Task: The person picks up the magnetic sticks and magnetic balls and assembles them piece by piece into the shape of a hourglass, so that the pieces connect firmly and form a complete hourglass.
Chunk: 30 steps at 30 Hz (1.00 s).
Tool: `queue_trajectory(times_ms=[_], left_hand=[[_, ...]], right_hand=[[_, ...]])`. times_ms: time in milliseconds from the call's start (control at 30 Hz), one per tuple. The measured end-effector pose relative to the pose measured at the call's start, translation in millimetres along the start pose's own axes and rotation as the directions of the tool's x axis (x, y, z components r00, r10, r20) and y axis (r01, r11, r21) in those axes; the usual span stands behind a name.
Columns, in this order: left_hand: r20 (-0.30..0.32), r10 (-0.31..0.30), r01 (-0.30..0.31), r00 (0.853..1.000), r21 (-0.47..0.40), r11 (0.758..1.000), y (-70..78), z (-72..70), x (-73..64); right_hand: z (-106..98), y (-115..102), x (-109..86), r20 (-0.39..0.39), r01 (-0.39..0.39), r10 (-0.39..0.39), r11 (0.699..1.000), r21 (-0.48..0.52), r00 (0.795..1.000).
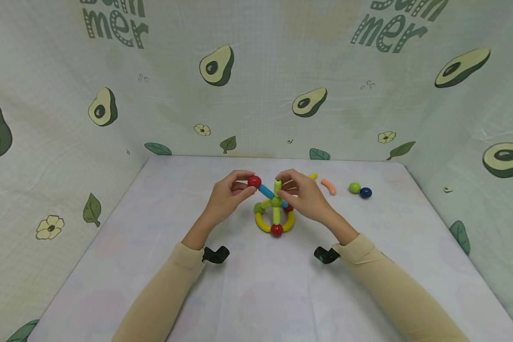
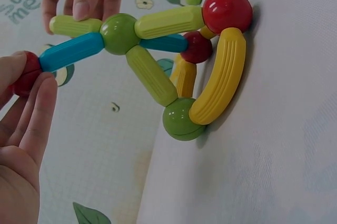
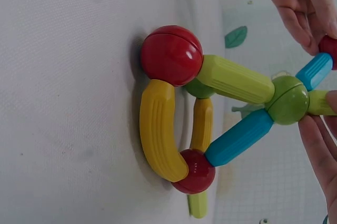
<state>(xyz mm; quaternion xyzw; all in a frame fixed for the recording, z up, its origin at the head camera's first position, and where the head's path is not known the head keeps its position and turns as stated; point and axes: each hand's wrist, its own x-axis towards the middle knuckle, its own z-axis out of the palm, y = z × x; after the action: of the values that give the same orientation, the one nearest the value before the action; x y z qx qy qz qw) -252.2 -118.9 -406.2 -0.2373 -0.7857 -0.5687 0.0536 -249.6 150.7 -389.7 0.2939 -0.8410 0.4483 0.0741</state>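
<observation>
A frame of ball-and-rod toy pieces [image 1: 276, 213] stands on the white table. Its base is a ring of curved yellow rods [image 2: 224, 76] joined by red and green balls. Straight rods rise from these to a green ball [image 3: 287, 100] at the top. My left hand [image 1: 226, 197] pinches a red ball [image 1: 254, 181] at the outer end of a blue rod [image 2: 72, 51] that slants up from the top ball. With thumb and fingers, my right hand [image 1: 305, 195] holds the upright light green rod [image 1: 278, 186] on the top ball.
Behind my right hand lie a partly hidden yellow piece [image 1: 313, 175] and a curved orange rod [image 1: 328, 186]. A loose green ball [image 1: 354, 187] and a dark blue ball [image 1: 365, 193] sit side by side farther right. Patterned cloth [image 1: 256, 114] closes off the table's back and sides.
</observation>
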Motion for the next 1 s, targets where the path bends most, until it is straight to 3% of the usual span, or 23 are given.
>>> queue_trajectory(times_ms=[733,1000], left_hand=[[-0.005,-0.004,0.004,1.0,0.01,1.0,0.7,0.6,-1.1],[-0.01,-0.001,0.002,1.0,0.018,1.0,1.0,1.2,-0.3]], right_hand=[[-2,1,-1.1,0.015,0.003,-0.002,1.0,-0.026,1.0],[-27,7,-9.5,0.012,-0.006,0.007,0.996,-0.089,1.0]])
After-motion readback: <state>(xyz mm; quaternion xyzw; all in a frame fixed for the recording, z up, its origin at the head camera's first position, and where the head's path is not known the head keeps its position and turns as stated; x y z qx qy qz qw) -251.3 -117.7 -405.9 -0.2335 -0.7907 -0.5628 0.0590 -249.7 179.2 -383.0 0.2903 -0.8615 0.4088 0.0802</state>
